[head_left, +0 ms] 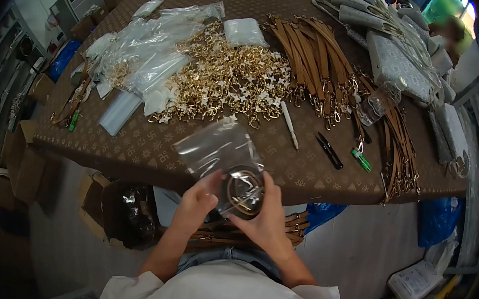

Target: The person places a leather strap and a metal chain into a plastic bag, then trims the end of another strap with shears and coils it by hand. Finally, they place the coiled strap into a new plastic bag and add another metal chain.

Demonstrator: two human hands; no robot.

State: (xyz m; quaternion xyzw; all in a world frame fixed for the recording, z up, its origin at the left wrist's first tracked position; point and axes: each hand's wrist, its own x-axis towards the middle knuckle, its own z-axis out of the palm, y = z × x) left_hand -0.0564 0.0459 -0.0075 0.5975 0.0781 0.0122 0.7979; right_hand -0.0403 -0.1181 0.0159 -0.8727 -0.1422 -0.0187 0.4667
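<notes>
Head view: we are looking down at our two hands near the close edge of the brown table (318, 178). We are holding a clear bag (216, 147) between them, and its flat end is pointing far and left. A round coil (244, 195) is showing at the bag's near right end, seemingly inside, but shine and blur are stopping us from telling just how it is sitting. Our left hand (199, 201) is pinching the bag's near left side, and our right hand (267, 211) is curling its fingers tight round the bag's right side, by the coil.

We are guessing that we are tucking the coil snugly into the bag. The next move, we are thinking, is calling for a firm right hold and gentle left fingers smoothing the loose end. Farther off, gold clips (235, 76) are lying in a heap, with brown straps (319, 58) on their right.
</notes>
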